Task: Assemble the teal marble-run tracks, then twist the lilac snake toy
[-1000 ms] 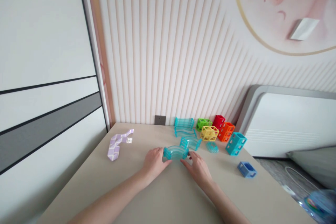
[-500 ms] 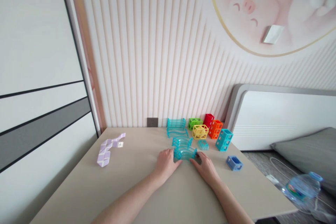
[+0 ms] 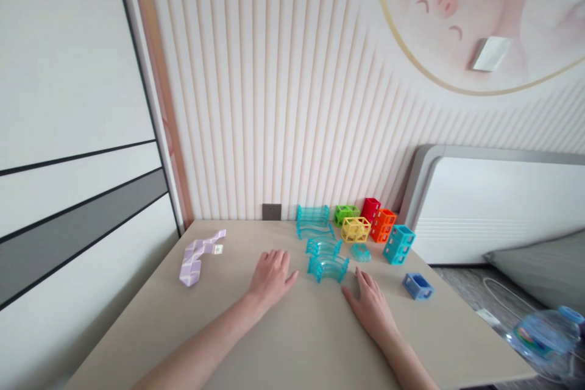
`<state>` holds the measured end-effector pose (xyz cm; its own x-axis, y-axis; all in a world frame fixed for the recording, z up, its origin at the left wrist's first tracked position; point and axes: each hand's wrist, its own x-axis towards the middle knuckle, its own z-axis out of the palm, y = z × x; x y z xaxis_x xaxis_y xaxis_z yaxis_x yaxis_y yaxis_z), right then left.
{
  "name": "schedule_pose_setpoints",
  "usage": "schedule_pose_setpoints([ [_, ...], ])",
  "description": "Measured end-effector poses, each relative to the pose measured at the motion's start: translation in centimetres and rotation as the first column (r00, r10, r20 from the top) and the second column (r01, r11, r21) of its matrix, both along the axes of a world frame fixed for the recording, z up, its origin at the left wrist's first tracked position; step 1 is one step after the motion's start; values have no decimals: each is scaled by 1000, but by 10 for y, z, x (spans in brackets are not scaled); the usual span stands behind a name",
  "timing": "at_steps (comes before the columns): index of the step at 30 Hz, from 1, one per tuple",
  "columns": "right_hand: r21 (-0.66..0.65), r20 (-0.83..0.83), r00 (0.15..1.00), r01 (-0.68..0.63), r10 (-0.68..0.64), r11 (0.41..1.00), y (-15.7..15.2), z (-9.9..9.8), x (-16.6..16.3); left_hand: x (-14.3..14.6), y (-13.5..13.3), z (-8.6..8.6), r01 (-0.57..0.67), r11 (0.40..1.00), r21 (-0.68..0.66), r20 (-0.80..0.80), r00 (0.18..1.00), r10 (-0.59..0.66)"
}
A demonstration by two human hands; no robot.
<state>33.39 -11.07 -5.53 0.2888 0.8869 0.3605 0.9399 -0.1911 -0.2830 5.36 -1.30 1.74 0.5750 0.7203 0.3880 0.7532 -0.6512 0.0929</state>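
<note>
A curved, see-through teal plastic piece (image 3: 328, 269) stands on the table between my two hands, touched by neither. My left hand (image 3: 272, 278) is to its left, palm down with the thumb apart from the fingers, holding nothing. Close by the piece's right end, my right hand (image 3: 369, 298) rests low over the table with thumb and fingers apart and nothing in it. Just behind is another curved teal piece (image 3: 323, 247). Further back, a straighter teal piece (image 3: 313, 216) stands near the wall, with a wavy one in front of it.
Yellow (image 3: 355, 230), green, red, orange (image 3: 382, 225) and teal block frames (image 3: 399, 244) stand at the back right. A blue block (image 3: 417, 286) lies near the right edge. A lilac folding snake puzzle (image 3: 196, 258) lies left. A water bottle (image 3: 546, 334) is beyond the table's right edge.
Both hands have let go of the front curved teal piece. My left hand has drawn away to the left, my right hand slightly to the right and down. The view has shifted a little.
</note>
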Motion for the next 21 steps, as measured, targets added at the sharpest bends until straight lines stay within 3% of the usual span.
schedule_pose_setpoints([
  [2, 22, 47, 998, 50, -51, 998, -15, -5, -12, -48, 12, 12, -57, 985, 162, 44, 998, 50],
  [5, 57, 87, 996, -29, 24, 998, -38, -5, -42, -122, 38, 20, -320, 905, 279, 147, 946, 289],
  [7, 65, 87, 984, -162, 156, 985, -47, 3, -68, -162, 54, 14, -442, 868, 228, 152, 896, 417],
  [10, 26, 61, 908, -416, 414, 909, -46, 21, -109, -199, 69, -8, -455, 890, -18, 69, 888, 455],
  [12, -9, 33, 863, -504, 504, 864, -33, 33, -135, -209, 73, -23, -371, 913, -171, 77, 919, 388],
  [15, -64, -17, 837, -547, 547, 835, 1, 46, -164, -205, 75, -33, -264, 917, -299, 262, 901, 345],
  [18, -83, -122, 810, -585, 574, 807, 46, 49, -185, -188, 81, -28, -209, 911, -357, 417, 836, 355],
  [21, 34, -366, 768, -554, 526, 832, 87, 44, -204, -161, 88, -21, -157, 919, -360, 524, 781, 339],
])
